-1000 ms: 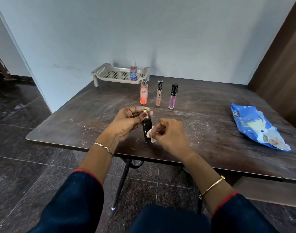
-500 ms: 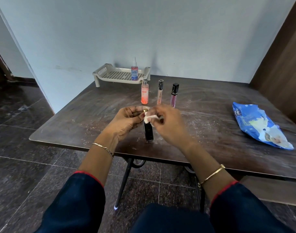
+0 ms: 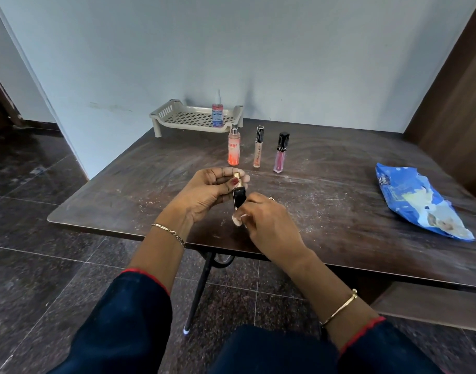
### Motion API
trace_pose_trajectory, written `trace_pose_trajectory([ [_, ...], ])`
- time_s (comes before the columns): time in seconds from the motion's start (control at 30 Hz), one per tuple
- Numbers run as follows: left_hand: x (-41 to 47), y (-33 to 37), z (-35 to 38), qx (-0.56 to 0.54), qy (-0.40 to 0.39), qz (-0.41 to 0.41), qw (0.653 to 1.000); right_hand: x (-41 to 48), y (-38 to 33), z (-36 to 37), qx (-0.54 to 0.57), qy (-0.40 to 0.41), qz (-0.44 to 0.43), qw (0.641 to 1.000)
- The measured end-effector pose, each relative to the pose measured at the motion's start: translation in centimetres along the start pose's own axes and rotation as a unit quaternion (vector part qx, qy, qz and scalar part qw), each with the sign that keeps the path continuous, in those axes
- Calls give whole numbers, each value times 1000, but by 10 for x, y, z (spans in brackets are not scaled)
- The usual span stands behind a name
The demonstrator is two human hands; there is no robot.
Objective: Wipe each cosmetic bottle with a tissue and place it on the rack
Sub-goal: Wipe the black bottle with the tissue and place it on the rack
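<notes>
My left hand (image 3: pixel 207 193) grips the gold top of a small black bottle (image 3: pixel 239 197), held upright above the table. My right hand (image 3: pixel 269 225) pinches a white tissue (image 3: pixel 238 220) against the bottle's lower end, which it hides. Farther back stand an orange spray bottle (image 3: pixel 234 149), a slim beige tube (image 3: pixel 258 147) and a pink gloss tube (image 3: pixel 281 153). The beige rack (image 3: pixel 177 117) sits at the table's back edge by the wall, with one small blue-labelled bottle (image 3: pixel 218 114) standing on it.
A blue tissue packet (image 3: pixel 417 201) lies at the right of the dark wooden table (image 3: pixel 339 198). A wooden panel rises at the far right. The table's near edge runs just under my wrists, with a metal leg below.
My right hand slid the tissue from the bottle's top down to its lower end. My left hand kept its hold on the cap.
</notes>
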State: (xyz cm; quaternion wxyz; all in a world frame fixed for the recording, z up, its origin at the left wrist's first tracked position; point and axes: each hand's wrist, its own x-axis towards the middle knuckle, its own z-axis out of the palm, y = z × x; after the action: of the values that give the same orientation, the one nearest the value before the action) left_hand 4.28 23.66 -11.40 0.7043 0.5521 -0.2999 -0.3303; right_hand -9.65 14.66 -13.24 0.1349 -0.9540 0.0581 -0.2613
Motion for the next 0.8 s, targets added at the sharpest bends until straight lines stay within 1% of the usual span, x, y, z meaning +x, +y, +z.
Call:
trace_pose_trajectory([
  [0.2,-2,6,9,72,-40,44,996,3,8,7,-24,22,6,999],
  [0.43,-1,8,8,78,-54,46,994,12,4,-1,-9,145,3,989],
  [0.5,-1,8,7,72,-54,44,995,12,3,0,-19,147,-6,989],
  [0.53,0,7,7,70,-52,42,995,10,3,2,-27,136,-5,990],
  [0.63,0,8,8,97,-54,44,993,-2,7,10,-55,73,21,996],
  [0.67,0,8,8,104,-56,45,992,-4,8,11,-59,64,30,996],
  [0.73,-1,6,8,95,-58,47,993,-1,8,7,-40,91,28,995],
  [0.8,-2,6,7,72,-62,42,995,7,4,-1,-10,147,8,989],
])
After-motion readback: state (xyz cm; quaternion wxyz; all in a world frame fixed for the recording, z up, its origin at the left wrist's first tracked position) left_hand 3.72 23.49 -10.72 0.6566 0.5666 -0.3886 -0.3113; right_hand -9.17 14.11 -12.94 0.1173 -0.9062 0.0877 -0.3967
